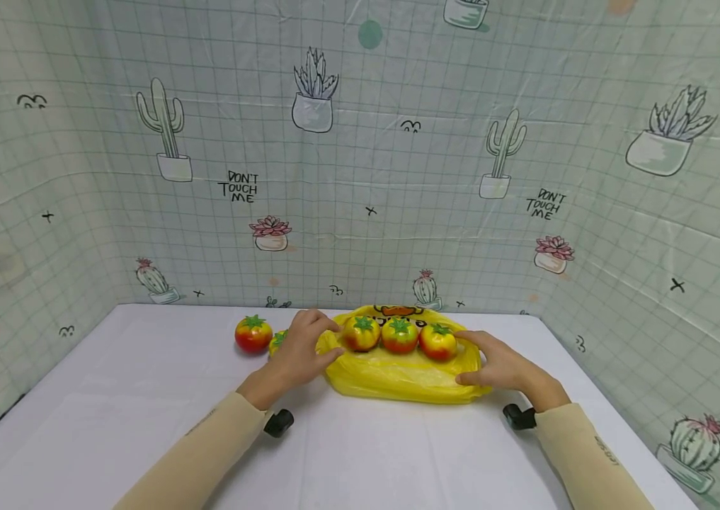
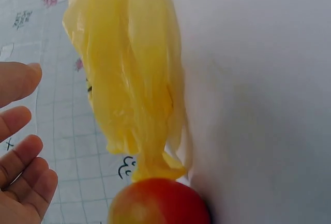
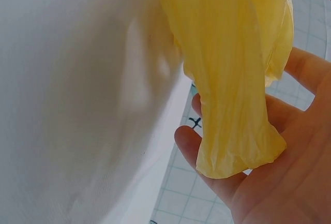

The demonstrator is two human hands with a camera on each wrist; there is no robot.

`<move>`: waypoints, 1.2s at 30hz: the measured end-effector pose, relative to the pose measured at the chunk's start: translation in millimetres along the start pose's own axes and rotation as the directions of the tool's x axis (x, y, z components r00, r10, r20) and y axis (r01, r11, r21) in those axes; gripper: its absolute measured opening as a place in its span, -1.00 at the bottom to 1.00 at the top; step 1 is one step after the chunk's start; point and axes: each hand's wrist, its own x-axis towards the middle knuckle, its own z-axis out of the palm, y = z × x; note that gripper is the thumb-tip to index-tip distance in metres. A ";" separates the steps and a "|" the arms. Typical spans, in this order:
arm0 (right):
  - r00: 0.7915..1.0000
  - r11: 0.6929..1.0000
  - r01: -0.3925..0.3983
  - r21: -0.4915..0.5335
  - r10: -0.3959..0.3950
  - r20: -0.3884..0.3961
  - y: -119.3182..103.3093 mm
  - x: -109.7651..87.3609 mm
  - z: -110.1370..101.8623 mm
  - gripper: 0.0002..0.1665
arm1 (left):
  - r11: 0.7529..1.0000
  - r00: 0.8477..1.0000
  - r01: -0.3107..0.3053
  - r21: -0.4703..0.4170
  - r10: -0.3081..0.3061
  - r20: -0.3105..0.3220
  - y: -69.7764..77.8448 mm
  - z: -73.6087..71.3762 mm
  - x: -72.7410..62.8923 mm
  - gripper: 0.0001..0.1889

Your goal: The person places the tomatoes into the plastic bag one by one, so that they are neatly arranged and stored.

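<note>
A yellow plastic bag (image 1: pixel 398 379) lies on the table with three red-and-yellow tomatoes (image 1: pixel 400 335) in a row at its opening. My left hand (image 1: pixel 301 350) hovers by the bag's left end, its fingers loosely bent and apart from the bag in the left wrist view. Beside that hand are two more tomatoes, one in plain sight (image 1: pixel 253 334) and one partly hidden behind the hand (image 1: pixel 277 341). At the bag's right end is my right hand (image 1: pixel 503 363); in the right wrist view its spread fingers (image 3: pixel 212 180) and palm lie behind the hanging bag handle (image 3: pixel 232 131).
The white table (image 1: pixel 360 453) meets a grid-patterned cloth wall (image 1: pixel 366 170) with cactus prints at the back and sides. A black wrist device (image 1: pixel 280 423) sits under the left wrist, another (image 1: pixel 519 416) under the right.
</note>
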 end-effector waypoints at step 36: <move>1.000 1.000 0.008 0.017 -0.008 -0.002 2.1 0.3 0.2 0.00 | 0.976 0.974 0.182 0.116 -0.163 -0.157 -69.9 -42.1 -26.8 -0.62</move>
